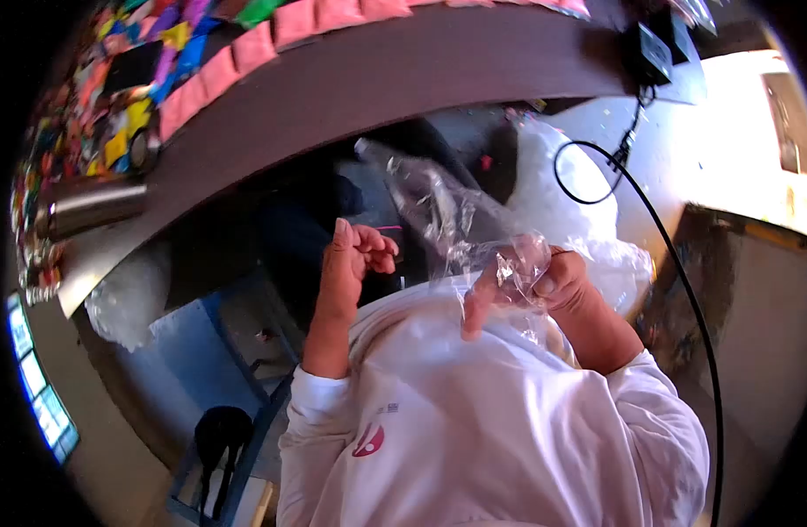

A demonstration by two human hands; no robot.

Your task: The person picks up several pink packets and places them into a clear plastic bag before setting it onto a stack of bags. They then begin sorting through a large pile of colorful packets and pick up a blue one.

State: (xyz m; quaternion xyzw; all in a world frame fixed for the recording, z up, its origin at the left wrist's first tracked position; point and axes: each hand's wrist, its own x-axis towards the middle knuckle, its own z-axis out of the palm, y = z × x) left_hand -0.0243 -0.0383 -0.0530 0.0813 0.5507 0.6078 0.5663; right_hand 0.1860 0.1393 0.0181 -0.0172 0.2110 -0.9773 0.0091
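A crumpled clear plastic bag (439, 206) stretches from my right hand (544, 285) up and to the left, over my lap. My right thumb and fingers grip its near end, and the film covers part of the fingers. To the left of the bag, my left hand (355, 259) is raised with its thumb up and its fingers loosely bent. Nothing shows between those fingers, and the hand is apart from the bag.
Ahead stands a dark table (377, 66) with a row of pink packets (294, 24) and a multicoloured pile of packets (122, 132). A metal cylinder (96, 209) lies at left. A black cable (676, 255) hangs at right, near white plastic sacks (562, 180). A blue frame (215, 329) is at lower left.
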